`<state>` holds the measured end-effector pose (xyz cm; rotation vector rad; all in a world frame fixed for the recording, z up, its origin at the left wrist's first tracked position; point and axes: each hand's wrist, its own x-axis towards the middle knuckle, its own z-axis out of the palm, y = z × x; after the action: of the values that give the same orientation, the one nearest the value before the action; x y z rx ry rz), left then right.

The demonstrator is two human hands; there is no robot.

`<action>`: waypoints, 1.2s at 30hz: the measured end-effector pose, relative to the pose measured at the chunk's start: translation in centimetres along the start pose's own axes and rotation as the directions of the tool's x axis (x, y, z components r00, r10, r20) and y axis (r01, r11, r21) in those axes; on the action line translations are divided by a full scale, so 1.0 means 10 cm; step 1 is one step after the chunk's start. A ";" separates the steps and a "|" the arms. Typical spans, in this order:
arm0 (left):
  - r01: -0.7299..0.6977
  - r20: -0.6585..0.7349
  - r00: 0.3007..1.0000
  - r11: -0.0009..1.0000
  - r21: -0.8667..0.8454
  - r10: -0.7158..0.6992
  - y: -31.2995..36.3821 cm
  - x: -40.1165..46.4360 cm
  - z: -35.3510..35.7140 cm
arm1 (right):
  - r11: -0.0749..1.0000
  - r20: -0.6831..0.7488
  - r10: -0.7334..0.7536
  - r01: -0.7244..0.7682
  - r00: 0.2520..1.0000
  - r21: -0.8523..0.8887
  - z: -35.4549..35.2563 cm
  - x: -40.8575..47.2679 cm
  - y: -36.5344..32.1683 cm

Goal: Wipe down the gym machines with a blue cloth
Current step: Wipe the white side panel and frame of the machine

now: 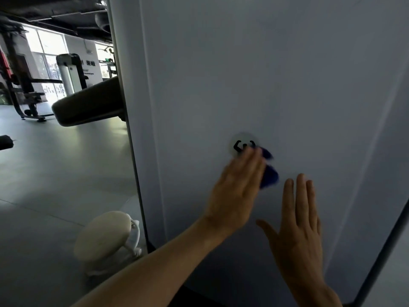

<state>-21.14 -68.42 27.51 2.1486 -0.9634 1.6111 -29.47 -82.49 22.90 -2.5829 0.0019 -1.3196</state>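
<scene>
A tall pale grey panel of a gym machine [265,74] fills most of the view. My left hand [236,189] presses the blue cloth [269,175] flat against the panel with straight fingers, just below a round sticker with a black arm-flex mark [243,145]. Most of the cloth is hidden under the hand; blue bits show at its right side. My right hand [296,229] lies flat on the panel with fingers straight and spread, lower right of the cloth, holding nothing.
A dark padded arm [88,105] sticks out from the machine's left edge. A round white stool [104,235] stands on the grey floor by the machine's base. More gym machines [24,85] and bright windows are far left. A dark frame edge [380,251] runs at the lower right.
</scene>
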 end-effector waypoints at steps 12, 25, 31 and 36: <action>0.648 -0.271 0.691 0.741 -0.179 -0.670 -0.66 0.43 -0.27 | 1.000 -0.056 -0.027 0.028 0.998 0.012 0.04 -0.02 0.06; -0.346 0.073 0.935 0.938 -0.016 0.347 -0.71 0.90 -0.57 | 0.993 -0.080 -0.050 0.058 0.996 0.101 -0.02 -0.01 0.07; -0.132 -0.203 0.972 0.990 -0.048 0.119 -0.39 1.74 -0.47 | 0.994 -0.110 0.032 -0.020 0.993 0.111 -0.09 -0.03 0.12; -0.368 0.066 0.925 0.927 -0.077 0.373 -0.14 0.88 -0.26 | 0.996 -0.082 0.066 -0.061 0.994 0.071 -0.14 -0.03 0.28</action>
<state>-20.81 -68.87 36.76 2.0935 -1.5017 1.6337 -30.47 -85.48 22.83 -2.4482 0.0522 -1.3798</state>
